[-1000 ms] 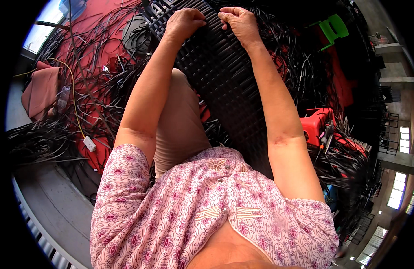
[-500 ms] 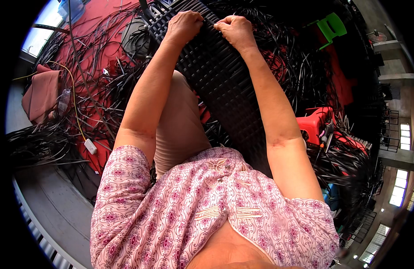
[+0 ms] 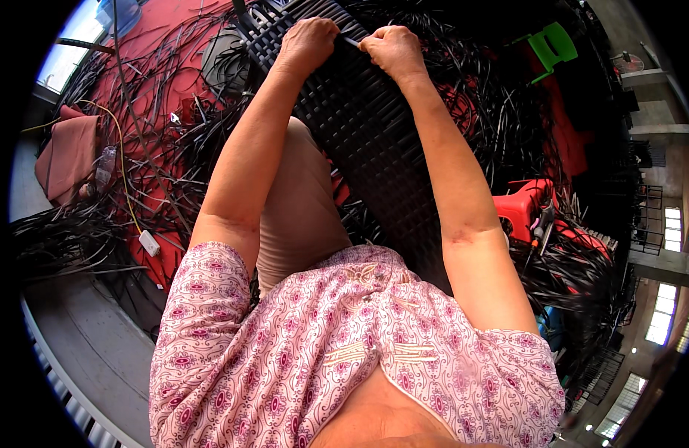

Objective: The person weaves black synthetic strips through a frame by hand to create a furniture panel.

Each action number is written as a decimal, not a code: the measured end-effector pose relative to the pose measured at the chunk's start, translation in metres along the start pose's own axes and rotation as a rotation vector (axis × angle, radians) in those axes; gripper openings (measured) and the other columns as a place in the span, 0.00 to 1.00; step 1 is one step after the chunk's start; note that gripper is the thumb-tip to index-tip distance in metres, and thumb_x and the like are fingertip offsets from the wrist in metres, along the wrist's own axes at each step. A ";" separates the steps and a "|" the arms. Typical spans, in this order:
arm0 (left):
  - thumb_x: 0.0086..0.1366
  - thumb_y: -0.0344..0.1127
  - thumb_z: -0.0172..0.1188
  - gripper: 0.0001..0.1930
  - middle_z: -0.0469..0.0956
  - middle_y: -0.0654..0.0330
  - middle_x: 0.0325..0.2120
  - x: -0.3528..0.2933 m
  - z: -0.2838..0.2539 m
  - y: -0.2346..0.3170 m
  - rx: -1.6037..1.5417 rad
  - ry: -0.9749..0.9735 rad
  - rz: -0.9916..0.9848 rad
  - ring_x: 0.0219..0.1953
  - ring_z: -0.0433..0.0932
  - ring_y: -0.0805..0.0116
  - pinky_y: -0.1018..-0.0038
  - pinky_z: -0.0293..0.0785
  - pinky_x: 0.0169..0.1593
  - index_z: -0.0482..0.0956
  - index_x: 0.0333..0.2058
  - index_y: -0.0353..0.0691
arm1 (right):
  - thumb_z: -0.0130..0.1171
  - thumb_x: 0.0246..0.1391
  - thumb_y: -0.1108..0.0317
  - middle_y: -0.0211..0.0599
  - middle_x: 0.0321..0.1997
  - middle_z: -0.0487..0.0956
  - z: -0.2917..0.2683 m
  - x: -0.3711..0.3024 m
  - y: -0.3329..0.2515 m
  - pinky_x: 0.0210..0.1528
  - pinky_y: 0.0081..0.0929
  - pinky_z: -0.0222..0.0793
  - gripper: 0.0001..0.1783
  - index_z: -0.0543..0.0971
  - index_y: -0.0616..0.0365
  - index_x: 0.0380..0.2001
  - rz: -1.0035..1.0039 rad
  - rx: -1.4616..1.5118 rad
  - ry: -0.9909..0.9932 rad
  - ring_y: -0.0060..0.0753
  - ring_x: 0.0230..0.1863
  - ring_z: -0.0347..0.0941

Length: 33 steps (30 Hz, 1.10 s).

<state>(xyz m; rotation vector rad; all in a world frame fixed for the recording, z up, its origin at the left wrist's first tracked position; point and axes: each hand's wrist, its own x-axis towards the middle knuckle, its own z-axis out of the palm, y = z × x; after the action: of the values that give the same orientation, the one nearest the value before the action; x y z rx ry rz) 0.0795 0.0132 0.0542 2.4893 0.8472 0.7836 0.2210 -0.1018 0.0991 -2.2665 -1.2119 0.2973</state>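
A dark panel woven from flat strips [image 3: 359,127] stretches away from my lap, its weave tight and glossy. Over its far part, my left hand [image 3: 308,45] is closed in a pinch near the left side. My right hand [image 3: 393,51] pinches too, a short way to the right. Between the two runs a short length of flat dark weaving strip [image 3: 349,40], which catches the light. Both hands grip this strip, just above the woven surface. The fingertips of my left hand are partly hidden behind its knuckles.
Loose black strips [image 3: 501,127] lie tangled on both sides over a red floor covering [image 3: 165,52]. To the right are a red plastic stool [image 3: 520,209] with a tool beside it and a green chair [image 3: 553,45]. A white power socket [image 3: 149,243] on a yellow cord lies left.
My right hand has shifted very slightly to the right, and more of the strip between the hands shows as a light-catching line. My left hand has barely moved.
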 end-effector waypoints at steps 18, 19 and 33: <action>0.57 0.41 0.67 0.12 0.84 0.55 0.30 0.020 0.008 -0.009 -0.434 0.030 -0.217 0.35 0.83 0.63 0.69 0.77 0.42 0.85 0.35 0.39 | 0.67 0.47 0.60 0.50 0.33 0.84 0.017 0.000 -0.020 0.44 0.42 0.78 0.11 0.86 0.55 0.30 -0.164 -0.208 0.207 0.53 0.39 0.82; 0.56 0.42 0.68 0.12 0.84 0.56 0.31 0.024 0.008 -0.012 -0.525 -0.003 -0.273 0.38 0.83 0.60 0.67 0.77 0.45 0.86 0.35 0.42 | 0.68 0.47 0.59 0.49 0.33 0.84 0.016 0.000 -0.024 0.45 0.42 0.78 0.12 0.86 0.55 0.31 -0.185 -0.188 0.219 0.52 0.39 0.82; 0.62 0.33 0.60 0.07 0.75 0.64 0.18 0.084 -0.086 -0.040 -0.739 0.274 -0.225 0.20 0.71 0.76 0.75 0.67 0.24 0.78 0.28 0.36 | 0.66 0.47 0.54 0.43 0.39 0.85 0.037 0.076 -0.031 0.50 0.38 0.76 0.16 0.87 0.49 0.38 -0.372 -0.042 0.189 0.45 0.44 0.82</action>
<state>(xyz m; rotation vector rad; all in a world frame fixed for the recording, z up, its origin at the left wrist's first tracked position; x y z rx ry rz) 0.0647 0.1125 0.1308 1.6373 0.7304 1.1230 0.2269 -0.0128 0.0907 -1.9969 -1.5111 -0.0813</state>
